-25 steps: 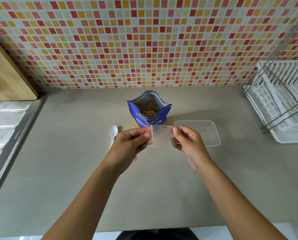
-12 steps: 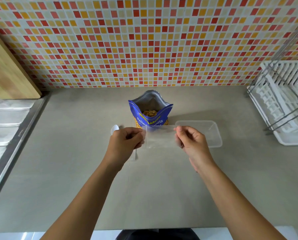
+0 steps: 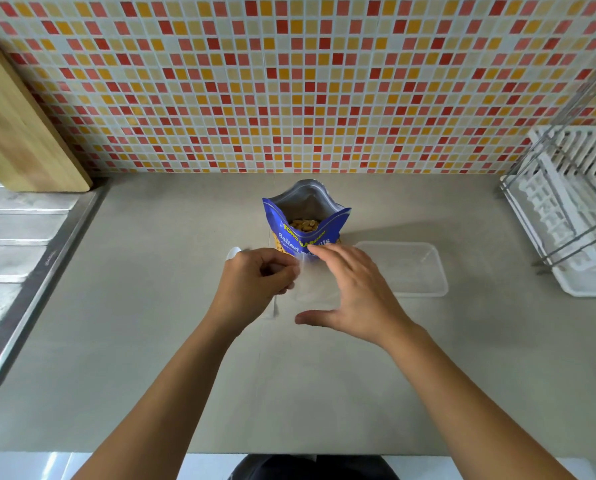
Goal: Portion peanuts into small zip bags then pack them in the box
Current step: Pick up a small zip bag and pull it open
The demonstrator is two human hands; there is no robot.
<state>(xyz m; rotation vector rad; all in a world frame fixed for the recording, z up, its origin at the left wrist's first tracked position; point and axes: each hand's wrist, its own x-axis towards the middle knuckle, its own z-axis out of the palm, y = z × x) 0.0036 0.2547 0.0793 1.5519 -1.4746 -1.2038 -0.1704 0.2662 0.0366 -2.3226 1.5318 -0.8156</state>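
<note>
Since a moment ago the right hand (image 3: 353, 292) has let go, fingers now spread over the blurred clear bag (image 3: 315, 284). Left hand (image 3: 255, 284) pinches its edge, hiding most of the spoon (image 3: 233, 252).

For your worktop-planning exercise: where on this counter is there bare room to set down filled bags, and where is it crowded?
Bare patches: the counter between the sink drainboard and the spoon; the near strip below both hands; the stretch between the clear box and the dish rack. Crowded: the centre, where the peanut bag, left hand, right hand and zip bag cluster.
</note>
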